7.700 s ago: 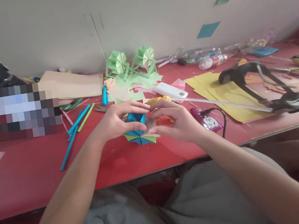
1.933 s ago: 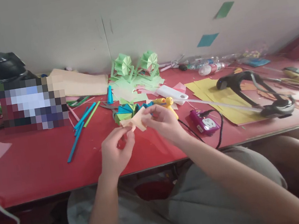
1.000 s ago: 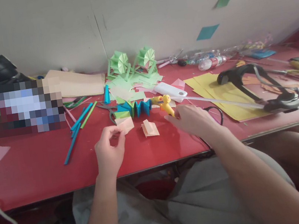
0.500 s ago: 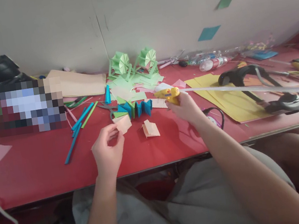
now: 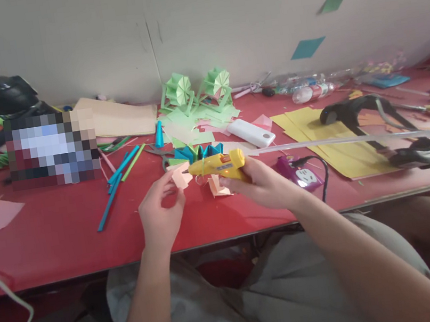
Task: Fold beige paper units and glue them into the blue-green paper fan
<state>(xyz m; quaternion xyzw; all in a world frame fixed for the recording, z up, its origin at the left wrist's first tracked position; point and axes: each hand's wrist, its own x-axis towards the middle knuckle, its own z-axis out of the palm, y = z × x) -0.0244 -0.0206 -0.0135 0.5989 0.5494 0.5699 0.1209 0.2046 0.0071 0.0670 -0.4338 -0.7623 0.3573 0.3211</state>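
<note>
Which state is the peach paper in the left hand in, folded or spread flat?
Folded: the peach paper shows creases and raised flaps between the fingers.

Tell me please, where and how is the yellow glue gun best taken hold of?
I would put the grip on the handle of the yellow glue gun, coming from the right, as the right hand does. The handle drops below the rear of the body, while the nozzle points left at the folded peach paper, probably hot.
</note>
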